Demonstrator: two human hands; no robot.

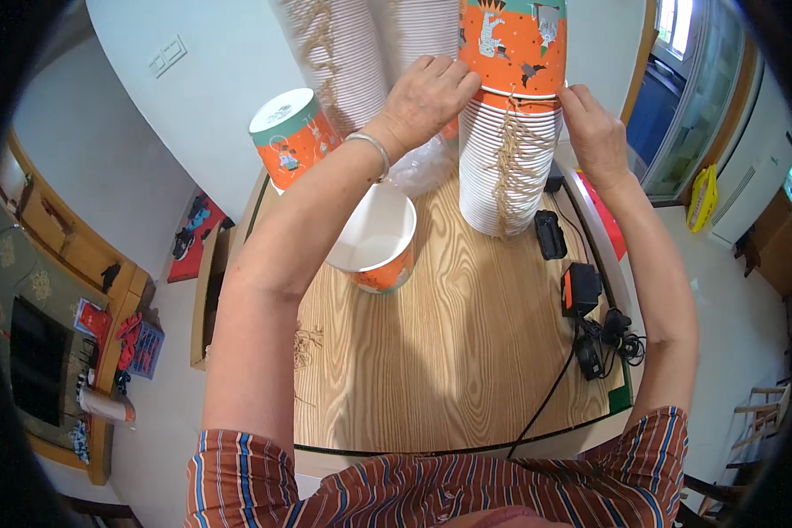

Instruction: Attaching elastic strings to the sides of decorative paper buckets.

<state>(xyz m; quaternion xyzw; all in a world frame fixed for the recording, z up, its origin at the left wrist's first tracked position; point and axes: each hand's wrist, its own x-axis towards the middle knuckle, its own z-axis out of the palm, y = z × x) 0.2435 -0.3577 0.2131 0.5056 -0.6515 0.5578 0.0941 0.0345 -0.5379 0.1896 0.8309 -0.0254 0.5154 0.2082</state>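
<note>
A tall stack of nested white-rimmed paper buckets (502,176) stands on the wooden table, brown twine handles hanging down its front. At its top is an orange and green paper bucket (515,53), turned bottom up. My left hand (433,95), with a bangle at the wrist, is closed at this bucket's left edge, the fingertips partly hidden. On the opposite side, my right hand (595,132) pinches the rim between thumb and fingers. Under my left forearm, an upright bucket (374,233) shows its bare white inside. An upside-down bucket (295,136) sits farther left.
More tall bucket stacks (348,62) rise against the wall behind. Clear plastic wrap (422,167) lies beside them. Along the table's right side are a black plug adapter (581,289) and tangled cables (603,343). Loose twine (306,345) lies by my left arm. A cardboard box (209,299) stands left.
</note>
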